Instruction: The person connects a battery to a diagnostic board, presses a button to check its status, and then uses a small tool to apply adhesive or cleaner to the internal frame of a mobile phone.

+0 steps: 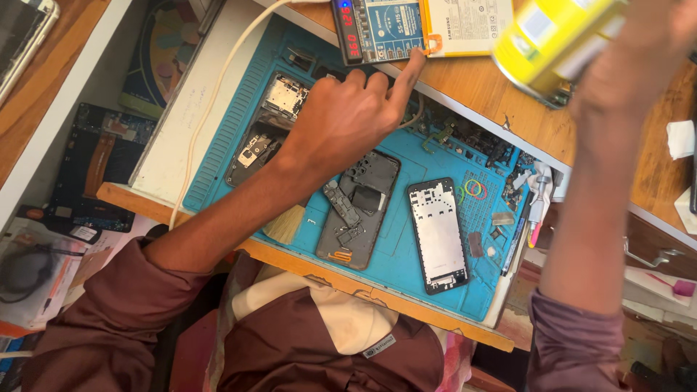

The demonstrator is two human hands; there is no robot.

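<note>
Left hand [348, 120], loosely curled, presses its forefinger on the orange tab of a battery [465, 25] at the counter's [508, 120] far edge. Right hand [632, 65] grasps a yellow can [552, 40] above. Nearer, opened phones [438, 236] crowd the blue mat [406, 261].

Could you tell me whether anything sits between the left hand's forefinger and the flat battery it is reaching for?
Nothing visible does. The left hand points its forefinger straight at the battery's orange tab, and the fingertip looks to be touching or nearly touching it. The right hand holds a yellow can off to the side.
</note>
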